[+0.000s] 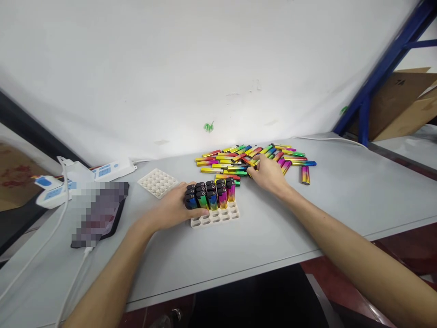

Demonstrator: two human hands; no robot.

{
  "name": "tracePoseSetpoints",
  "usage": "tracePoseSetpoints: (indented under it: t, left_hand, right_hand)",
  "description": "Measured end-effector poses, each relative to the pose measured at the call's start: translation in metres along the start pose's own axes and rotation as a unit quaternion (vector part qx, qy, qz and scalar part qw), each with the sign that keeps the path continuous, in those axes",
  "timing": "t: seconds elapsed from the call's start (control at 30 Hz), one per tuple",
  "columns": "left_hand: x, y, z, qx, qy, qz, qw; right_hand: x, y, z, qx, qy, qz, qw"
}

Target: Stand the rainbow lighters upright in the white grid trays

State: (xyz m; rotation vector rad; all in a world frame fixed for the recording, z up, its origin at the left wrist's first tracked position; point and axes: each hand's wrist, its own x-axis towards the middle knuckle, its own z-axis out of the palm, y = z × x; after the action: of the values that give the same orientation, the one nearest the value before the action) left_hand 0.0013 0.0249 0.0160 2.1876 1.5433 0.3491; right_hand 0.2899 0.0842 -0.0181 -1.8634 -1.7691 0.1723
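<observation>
Several shiny rainbow-coloured lighters with black tops stand upright in rows in a white tray with holes. The tray's front holes hold nothing. My left hand curls round the left side of tray and lighters, its thumb across the front row and its other fingers partly hidden behind. Farther back lies a loose heap of the same lighters. At the heap's near right edge, my right hand has its fingertips closed on a lighter, which they partly cover.
Left of my left hand lies a second white holed tray. A phone on a white cable and a power strip are at the far left. One lighter lies apart on the right. A white wall backs the grey table.
</observation>
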Motion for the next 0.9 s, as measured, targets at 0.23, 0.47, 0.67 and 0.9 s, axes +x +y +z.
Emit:
tracePoseSetpoints:
  t: [0.23, 0.47, 0.67, 0.9]
  left_hand:
    - [0.000, 0.002, -0.001, 0.007, -0.001, -0.009, 1.000]
    - [0.000, 0.001, -0.001, 0.003, -0.001, -0.004, 1.000]
    - [0.000, 0.001, 0.000, 0.008, -0.009, -0.011, 1.000]
    - [0.001, -0.001, 0.001, 0.007, -0.002, 0.008, 1.000]
  right_hand:
    - [0.001, 0.002, -0.003, -0.072, -0.004, 0.013, 0.997]
    - [0.012, 0.013, -0.011, 0.051, 0.065, 0.028, 0.996]
    - [0.017, 0.014, -0.017, 0.451, -0.006, 0.120, 0.885]
    - [0.009, 0.005, -0.014, 0.622, -0.137, 0.130, 0.760]
